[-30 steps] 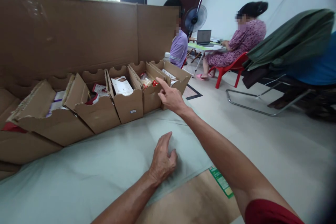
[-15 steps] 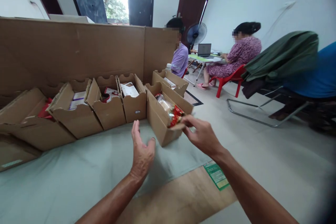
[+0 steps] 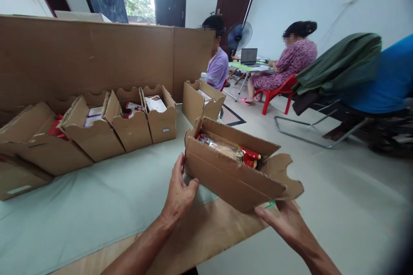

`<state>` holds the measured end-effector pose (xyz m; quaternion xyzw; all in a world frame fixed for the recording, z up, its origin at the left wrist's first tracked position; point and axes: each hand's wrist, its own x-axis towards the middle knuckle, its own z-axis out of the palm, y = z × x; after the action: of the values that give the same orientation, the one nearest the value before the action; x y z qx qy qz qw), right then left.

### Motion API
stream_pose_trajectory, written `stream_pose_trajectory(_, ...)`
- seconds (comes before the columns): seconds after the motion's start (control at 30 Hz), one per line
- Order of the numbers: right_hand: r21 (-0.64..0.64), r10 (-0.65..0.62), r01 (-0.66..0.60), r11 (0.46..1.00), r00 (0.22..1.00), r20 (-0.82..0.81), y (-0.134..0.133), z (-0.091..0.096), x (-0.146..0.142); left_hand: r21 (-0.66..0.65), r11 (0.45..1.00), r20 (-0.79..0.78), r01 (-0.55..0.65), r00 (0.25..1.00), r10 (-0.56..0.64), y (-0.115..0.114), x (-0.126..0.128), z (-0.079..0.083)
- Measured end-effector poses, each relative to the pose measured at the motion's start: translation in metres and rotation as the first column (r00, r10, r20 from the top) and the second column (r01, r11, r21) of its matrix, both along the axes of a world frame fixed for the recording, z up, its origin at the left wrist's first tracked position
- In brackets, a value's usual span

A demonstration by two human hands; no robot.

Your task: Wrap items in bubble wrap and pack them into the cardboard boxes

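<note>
An open-topped cardboard box sits at an angle near the table's front right, one end flap folded outward. Inside it lies a clear plastic packet with red and gold ends. At the box's left end is my left hand, its fingers against the end wall and its thumb at the near side. My right hand grips the box's right end from below, under the flap, with the thumb by the lower corner and the other fingers partly hidden.
Several cardboard boxes with goods stand in a row at the left, including one with white cartons. Another box is behind mine. A tall cardboard panel backs the green cloth. Two people sit beyond, near a folding table.
The box with the red packet has come towards me and turned, its flap end swinging right. My right hand has moved down and right, from the flap's edge to beneath it.
</note>
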<state>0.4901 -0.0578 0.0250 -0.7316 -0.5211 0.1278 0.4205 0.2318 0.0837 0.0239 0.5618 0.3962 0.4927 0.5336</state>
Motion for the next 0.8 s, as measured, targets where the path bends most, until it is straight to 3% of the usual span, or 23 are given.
stream_pose_trajectory(0.13, -0.002, 0.000, 0.000, 1.000, 0.999, 0.039, 0.024, 0.005, -0.022, -0.019, 0.999, 0.016, -0.030, 0.999, 0.030, -0.003, -0.020, 0.009)
stream_pose_trajectory(0.33, -0.049, 0.322, -0.320, 0.946, 0.944, 0.066, 0.041, 0.007, -0.057, -0.124, 0.967, 0.031, -0.223, 0.973, 0.228, -0.047, -0.089, 0.001)
stream_pose_trajectory(0.43, 0.000, 0.406, -0.406, 0.914, 0.913, 0.030, 0.069, 0.017, -0.079, -0.160, 0.934, 0.003, -0.319, 0.946, 0.324, -0.056, -0.119, 0.001)
stream_pose_trajectory(0.57, 0.137, 0.523, -0.519, 0.844, 0.852, 0.003, 0.134, 0.034, -0.114, -0.102, 0.896, 0.010, -0.432, 0.900, 0.435, -0.035, -0.146, 0.011)
stream_pose_trajectory(0.63, 0.137, 0.567, -0.560, 0.817, 0.823, -0.018, 0.168, 0.038, -0.133, -0.056, 0.883, 0.019, -0.466, 0.884, 0.468, -0.016, -0.159, 0.015)
stream_pose_trajectory(0.8, 0.116, 0.561, -0.549, 0.828, 0.818, -0.125, 0.221, 0.029, -0.178, 0.033, 0.864, 0.029, -0.502, 0.865, 0.502, 0.017, -0.186, 0.008)
